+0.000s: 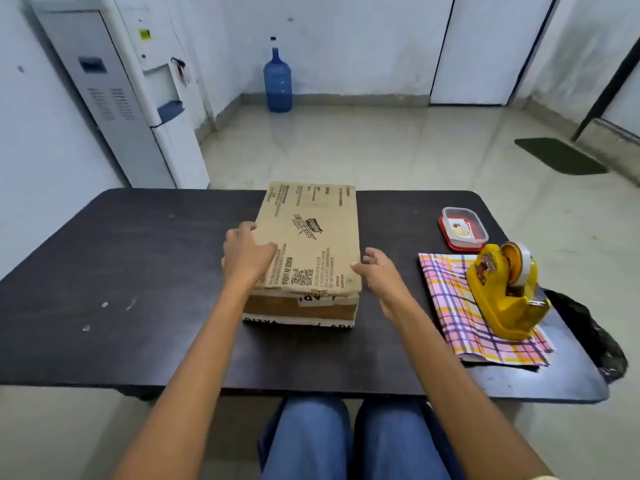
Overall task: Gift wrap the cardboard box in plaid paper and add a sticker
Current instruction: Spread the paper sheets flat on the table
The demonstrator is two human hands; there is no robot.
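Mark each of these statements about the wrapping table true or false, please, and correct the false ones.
1. The tape dispenser stands on the plaid paper. True.
2. The cardboard box is already wrapped. False: it is bare cardboard.
3. The left hand rests on the box. True.
4. The right hand holds the tape dispenser. False: it is open beside the box, holding nothing.
5. The lidded container sits left of the box. False: it sits to the right.

place: probably office pantry | water dispenser (138,95) | spare water jug (277,81) | tiled floor (363,147)
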